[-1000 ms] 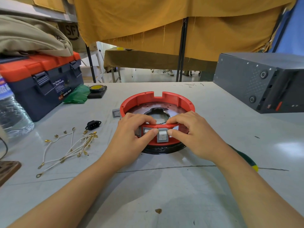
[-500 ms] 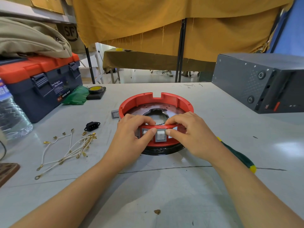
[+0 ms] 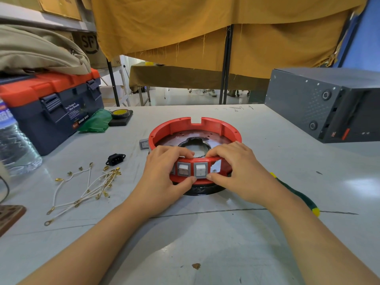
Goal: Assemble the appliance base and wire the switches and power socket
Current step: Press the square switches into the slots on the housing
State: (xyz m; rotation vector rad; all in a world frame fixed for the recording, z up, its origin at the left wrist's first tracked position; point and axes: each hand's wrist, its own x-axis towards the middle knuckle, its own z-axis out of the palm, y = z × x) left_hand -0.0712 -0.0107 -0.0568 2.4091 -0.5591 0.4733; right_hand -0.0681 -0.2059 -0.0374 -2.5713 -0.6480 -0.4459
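Both thumbs have dropped since the earlier frames: then their tips pressed the face of the grey rocker switch from either side, now they sit under its lower edge on the front wall of the round red plastic appliance base. Base itself has not shifted on the pale grey table.

Left hand: fingers curled over the near rim of the base, thumb tip against the wall below the switch, so it pinches the wall. Right hand: same hold, mirrored, fingers over the rim, thumb underneath.

Grey rocker switch sits in the front wall of the base, between the two thumbs. A second grey switch is mounted just left of it. Right of it, an open rectangular cut-out.

Base rests on a black ring; a dark plate with a round hole lies inside.

Left of the base:
- loose grey switch, just beside the wall
- black power socket, near
- bundle of white wires with brass terminals, further out
- navy toolbox with an orange lid, well apart; clear plastic bottle beside it

Right of the base: green-and-yellow tool handle, partly hidden by the right forearm; dark grey metal case, well apart.
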